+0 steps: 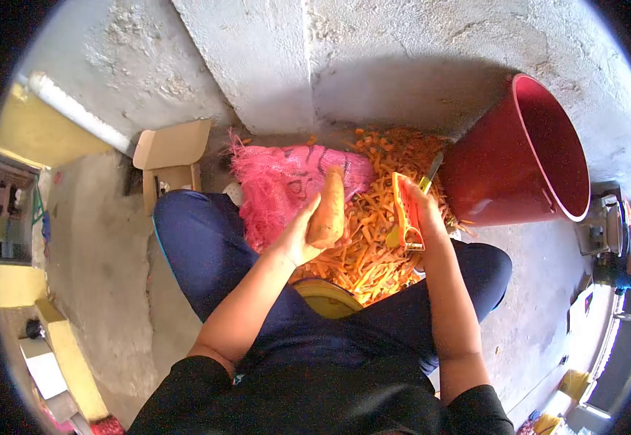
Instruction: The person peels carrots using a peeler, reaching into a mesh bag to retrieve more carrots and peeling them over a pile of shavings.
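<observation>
My left hand (pixel 299 239) is wrapped round a thick carrot (pixel 328 209), which points up and away from me. Opposite it, my right hand (pixel 428 214) grips an orange peeler (pixel 405 206), its blade end nearer to me and apart from the carrot. Below both hands spreads a heap of orange carrot peelings (pixel 377 264). A knife (pixel 431 172) with a yellowish part lies just beyond my right hand. Between my legs shows part of a yellow, round-edged container (pixel 328 299), partly covered by peelings.
A pink woven sack (pixel 279 174) lies in front of my left hand. To the right a large red bucket (pixel 489 159) leans with its mouth turned right. An open cardboard box (pixel 174 148) sits at the left, against the grey wall (pixel 395 65).
</observation>
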Action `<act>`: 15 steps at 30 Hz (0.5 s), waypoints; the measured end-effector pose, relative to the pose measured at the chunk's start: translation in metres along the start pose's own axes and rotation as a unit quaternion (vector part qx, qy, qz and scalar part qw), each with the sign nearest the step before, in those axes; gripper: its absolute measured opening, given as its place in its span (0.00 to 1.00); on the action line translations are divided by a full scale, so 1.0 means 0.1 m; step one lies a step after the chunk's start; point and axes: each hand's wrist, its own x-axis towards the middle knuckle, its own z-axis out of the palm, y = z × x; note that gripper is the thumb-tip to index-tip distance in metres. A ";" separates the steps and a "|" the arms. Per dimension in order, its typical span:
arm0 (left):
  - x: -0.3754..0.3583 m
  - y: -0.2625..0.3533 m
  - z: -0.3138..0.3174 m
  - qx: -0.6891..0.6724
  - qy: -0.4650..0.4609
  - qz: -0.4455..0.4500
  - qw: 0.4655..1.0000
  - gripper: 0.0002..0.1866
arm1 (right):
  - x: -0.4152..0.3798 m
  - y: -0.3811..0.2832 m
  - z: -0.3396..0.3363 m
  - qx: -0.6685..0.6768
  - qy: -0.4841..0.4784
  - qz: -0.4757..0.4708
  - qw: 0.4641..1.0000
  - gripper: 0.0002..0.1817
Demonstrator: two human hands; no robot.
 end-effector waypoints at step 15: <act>0.18 -0.11 -0.03 0.069 0.099 -0.073 0.990 0.20 | 0.04 0.14 0.03 -0.023 0.002 0.002 1.000 0.10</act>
